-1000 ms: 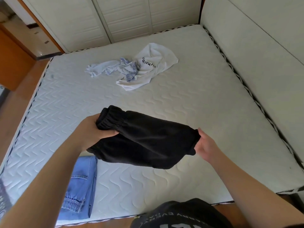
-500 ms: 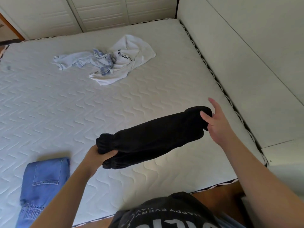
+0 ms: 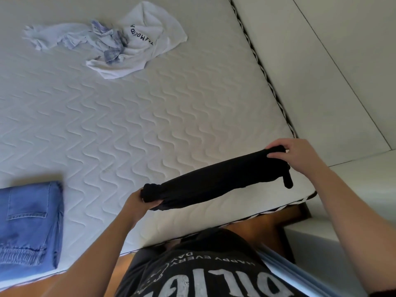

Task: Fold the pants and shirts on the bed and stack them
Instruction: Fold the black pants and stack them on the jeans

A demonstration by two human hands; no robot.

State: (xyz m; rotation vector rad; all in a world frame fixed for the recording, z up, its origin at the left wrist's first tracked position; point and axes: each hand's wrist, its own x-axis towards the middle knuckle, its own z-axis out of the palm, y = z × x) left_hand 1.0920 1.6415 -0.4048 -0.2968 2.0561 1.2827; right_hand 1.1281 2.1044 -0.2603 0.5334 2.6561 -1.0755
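Folded black pants (image 3: 216, 181) hang in the air over the bed's near right corner, stretched between my hands. My left hand (image 3: 141, 202) grips the lower left end, the elastic band bunched in its fingers. My right hand (image 3: 293, 153) pinches the upper right end, with a black strip dangling below it. Folded blue jeans (image 3: 27, 224) lie flat at the near left edge of the mattress (image 3: 150, 116). A crumpled white shirt with black lettering (image 3: 147, 39) and a pale blue shirt (image 3: 70, 37) lie tangled together at the far side.
A padded headboard (image 3: 321, 71) runs along the right side of the bed. A white bedside surface (image 3: 347, 211) sits at the near right. Brown floor shows below the mattress edge, beside my dark printed shirt.
The pants have moved right and toward the bed's near right corner. My right hand closed its fingers over the pants' end. The view swung right, so the jeans shifted to the left.
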